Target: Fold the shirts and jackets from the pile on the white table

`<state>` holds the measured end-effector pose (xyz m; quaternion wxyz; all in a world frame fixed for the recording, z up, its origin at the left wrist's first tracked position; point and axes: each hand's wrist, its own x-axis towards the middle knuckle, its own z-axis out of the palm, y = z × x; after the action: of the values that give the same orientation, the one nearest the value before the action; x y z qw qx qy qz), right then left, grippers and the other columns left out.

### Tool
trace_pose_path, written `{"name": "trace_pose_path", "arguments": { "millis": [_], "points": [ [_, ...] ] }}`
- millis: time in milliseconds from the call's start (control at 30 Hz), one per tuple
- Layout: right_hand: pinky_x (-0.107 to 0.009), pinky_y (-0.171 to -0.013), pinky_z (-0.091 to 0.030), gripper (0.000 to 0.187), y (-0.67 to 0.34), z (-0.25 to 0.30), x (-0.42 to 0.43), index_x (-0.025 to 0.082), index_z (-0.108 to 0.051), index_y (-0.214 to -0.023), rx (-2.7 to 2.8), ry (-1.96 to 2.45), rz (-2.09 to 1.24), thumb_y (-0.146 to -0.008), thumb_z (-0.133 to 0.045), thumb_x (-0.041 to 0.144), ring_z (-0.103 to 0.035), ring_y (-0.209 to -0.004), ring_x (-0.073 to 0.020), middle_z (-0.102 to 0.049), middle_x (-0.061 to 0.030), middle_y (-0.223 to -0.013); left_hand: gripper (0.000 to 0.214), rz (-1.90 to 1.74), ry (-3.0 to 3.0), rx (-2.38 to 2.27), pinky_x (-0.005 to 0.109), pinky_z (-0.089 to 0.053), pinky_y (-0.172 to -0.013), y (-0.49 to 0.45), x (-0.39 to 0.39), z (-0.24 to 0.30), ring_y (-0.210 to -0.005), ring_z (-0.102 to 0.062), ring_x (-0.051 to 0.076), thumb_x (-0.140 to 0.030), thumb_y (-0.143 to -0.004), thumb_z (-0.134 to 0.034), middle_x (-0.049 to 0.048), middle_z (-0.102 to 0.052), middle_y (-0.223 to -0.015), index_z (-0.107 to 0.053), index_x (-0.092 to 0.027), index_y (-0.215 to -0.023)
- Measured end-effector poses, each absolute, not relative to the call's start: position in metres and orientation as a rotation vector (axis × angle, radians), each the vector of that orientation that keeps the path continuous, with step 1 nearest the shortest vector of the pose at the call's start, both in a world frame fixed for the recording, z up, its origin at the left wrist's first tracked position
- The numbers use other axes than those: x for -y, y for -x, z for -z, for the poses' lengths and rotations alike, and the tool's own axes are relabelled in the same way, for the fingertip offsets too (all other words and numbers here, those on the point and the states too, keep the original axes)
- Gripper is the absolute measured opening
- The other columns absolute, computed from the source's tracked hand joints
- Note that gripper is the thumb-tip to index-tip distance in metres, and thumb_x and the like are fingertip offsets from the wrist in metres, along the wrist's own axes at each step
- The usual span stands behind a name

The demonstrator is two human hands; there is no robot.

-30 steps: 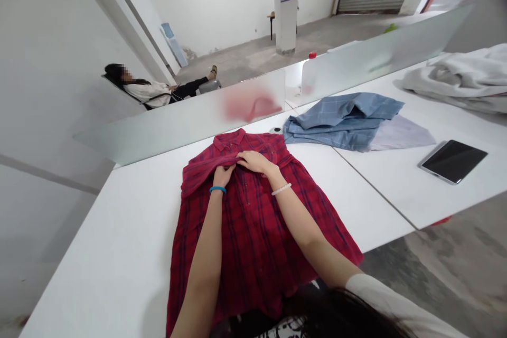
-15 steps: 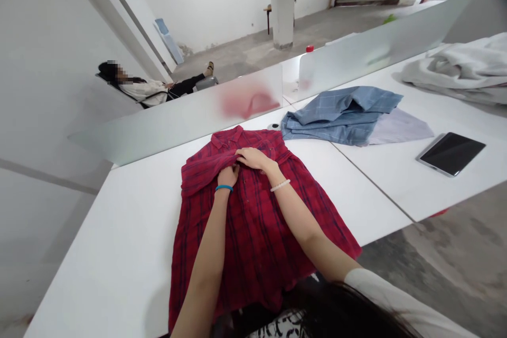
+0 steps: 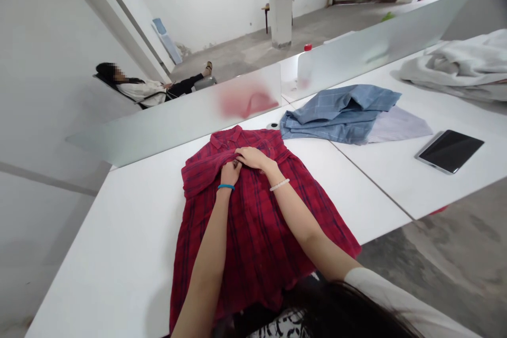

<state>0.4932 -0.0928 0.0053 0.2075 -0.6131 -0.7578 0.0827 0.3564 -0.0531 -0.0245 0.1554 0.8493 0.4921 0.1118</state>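
Observation:
A red plaid shirt (image 3: 253, 232) lies spread on the white table (image 3: 111, 237), its collar toward the frosted divider and its hem hanging over the near edge. The sleeve on the left is folded across the chest. My left hand (image 3: 230, 173), with a blue band at the wrist, is closed on the cuff end of that sleeve near the button line. My right hand (image 3: 252, 158), wearing a pale beaded bracelet, pinches the same sleeve end from just above and to the right. The fingertips of both hands are partly hidden by cloth and each other.
A blue checked garment (image 3: 336, 116) and a pale striped cloth (image 3: 398, 125) lie to the right, with a tablet (image 3: 451, 151) beyond. Bunched white fabric (image 3: 463, 66) is at far right. Frosted dividers (image 3: 190, 116) line the table's back. A person (image 3: 146, 90) reclines behind them.
My left hand has shifted slightly up and to the right at the sleeve end, with its fingers drawn closer to my right hand. The right hand has hardly moved.

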Motion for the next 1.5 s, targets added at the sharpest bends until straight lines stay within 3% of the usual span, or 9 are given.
{"name": "trace_pose_path", "arguments": {
  "millis": [100,300,533,667,867,1100,1267,1400,1500],
  "points": [
    [-0.027,-0.078,-0.041,0.019,-0.495,-0.004,0.093,0.015,-0.060,-0.104,2.093,1.712,-0.226,-0.094,-0.045,0.021,-0.062,-0.096,-0.0197,-0.067,-0.0102,-0.104,0.025,-0.289,-2.470,-1.399,0.028,-0.046,-0.078,-0.363,0.058,0.032,-0.088,-0.067,0.023,-0.026,-0.089,-0.045,0.0134,-0.070,-0.090,-0.065,-0.012,-0.094],
    [-0.027,-0.080,-0.042,0.021,-0.495,-0.001,0.091,0.015,-0.061,-0.106,2.115,1.662,-0.225,-0.093,-0.047,0.023,-0.061,-0.095,-0.0190,-0.066,-0.0108,-0.103,0.042,-0.297,-2.556,-1.390,0.039,-0.034,-0.104,-0.365,0.069,0.046,-0.126,-0.045,0.029,-0.030,-0.090,-0.042,0.0228,-0.049,-0.134,-0.050,-0.007,-0.125],
    [-0.026,-0.082,-0.044,0.021,-0.493,-0.001,0.093,0.019,-0.069,-0.096,2.273,1.570,-0.620,-0.087,-0.057,0.034,-0.063,-0.088,-0.0172,-0.069,-0.0059,-0.100,0.039,-0.204,-2.521,-1.330,0.035,-0.039,-0.100,-0.290,0.065,0.031,-0.116,-0.056,0.025,-0.028,-0.092,-0.034,0.0167,-0.061,-0.121,-0.058,-0.011,-0.118],
    [-0.046,-0.099,-0.036,0.044,-0.475,-0.001,0.091,0.017,-0.071,-0.088,2.229,1.739,-0.574,-0.091,-0.044,0.051,-0.064,-0.093,-0.0237,-0.070,-0.0098,-0.098,0.034,-0.341,-2.497,-1.218,0.033,-0.042,-0.099,-0.231,0.075,0.020,-0.109,-0.060,0.020,-0.031,-0.088,-0.041,0.0083,-0.067,-0.114,-0.064,-0.017,-0.109],
    [-0.061,-0.107,-0.016,0.057,-0.431,0.035,0.087,0.016,-0.038,-0.141,1.894,1.942,-0.060,-0.094,-0.039,0.048,-0.022,-0.138,-0.0367,-0.023,-0.0192,-0.151,0.048,-0.872,-2.566,-1.485,0.044,-0.033,-0.108,-0.215,0.078,0.035,-0.128,-0.044,0.025,-0.037,-0.091,-0.036,0.0148,-0.052,-0.134,-0.050,-0.012,-0.130],
    [-0.055,-0.111,-0.010,0.055,-0.431,0.061,0.088,0.016,-0.031,-0.146,1.938,2.025,-0.167,-0.097,-0.030,0.040,-0.015,-0.141,-0.0321,-0.024,-0.0143,-0.152,0.067,-0.281,-2.629,-1.696,0.049,-0.016,-0.114,-0.209,0.065,0.071,-0.140,-0.021,0.028,-0.044,-0.091,-0.035,0.0150,-0.026,-0.151,-0.024,-0.009,-0.146],
    [-0.055,-0.112,0.000,0.048,-0.431,0.042,0.095,0.013,-0.043,-0.139,1.675,1.803,-0.501,-0.093,-0.042,0.028,-0.012,-0.142,-0.0299,-0.026,-0.0142,-0.151,0.067,-0.270,-2.592,-1.736,0.049,-0.020,-0.112,-0.202,0.064,0.060,-0.140,-0.021,0.029,-0.046,-0.089,-0.038,0.0186,-0.027,-0.149,-0.029,-0.006,-0.144],
    [-0.043,-0.113,-0.017,0.045,-0.449,0.015,0.118,0.009,-0.041,-0.137,1.510,1.657,-0.657,-0.094,-0.037,0.023,-0.026,-0.138,-0.0217,-0.030,-0.0146,-0.150,0.061,-0.398,-2.412,-1.701,0.054,-0.015,-0.112,-0.195,0.094,0.031,-0.141,-0.015,0.032,-0.040,-0.088,-0.044,0.0192,-0.027,-0.150,-0.039,-0.007,-0.139],
    [-0.032,-0.101,-0.038,0.041,-0.481,-0.005,0.170,0.006,-0.045,-0.131,1.439,1.558,-0.775,-0.095,-0.035,0.023,-0.050,-0.121,-0.0163,-0.049,-0.0153,-0.137,0.058,-0.792,-2.159,-1.551,0.050,-0.015,-0.114,-0.168,0.158,0.003,-0.142,-0.012,0.031,-0.043,-0.084,-0.051,0.0158,-0.026,-0.151,-0.049,-0.012,-0.132]
  ]
}}
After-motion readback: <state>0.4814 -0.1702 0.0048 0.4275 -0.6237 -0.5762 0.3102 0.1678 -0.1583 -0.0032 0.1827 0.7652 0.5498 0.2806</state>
